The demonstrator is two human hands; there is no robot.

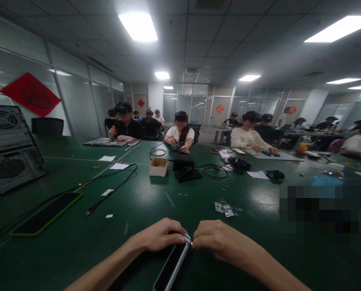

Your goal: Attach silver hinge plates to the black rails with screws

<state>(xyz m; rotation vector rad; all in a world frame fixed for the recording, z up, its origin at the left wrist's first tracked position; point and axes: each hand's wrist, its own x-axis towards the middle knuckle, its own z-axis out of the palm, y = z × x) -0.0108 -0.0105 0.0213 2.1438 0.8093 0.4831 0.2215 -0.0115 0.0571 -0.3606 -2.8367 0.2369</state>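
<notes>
My left hand (164, 234) is closed on the far end of a long black device with a silver edge (177, 264), which points toward me on the green table (107, 246). Thumb and fingers pinch it near a rounded silver tip. Just right of that tip, my right hand (212, 238) has its fingers pressed together around a small shiny piece, too small to name. Beyond my right hand lie flat metal brackets (225, 209) with several small rings around them.
A black phone-like slab with a green rim (47, 214) and a black cable (116, 190) lie left. Ahead are a small open box (158, 167) and a black box (183, 161). A computer case (12, 149) stands far left. People sit across the table.
</notes>
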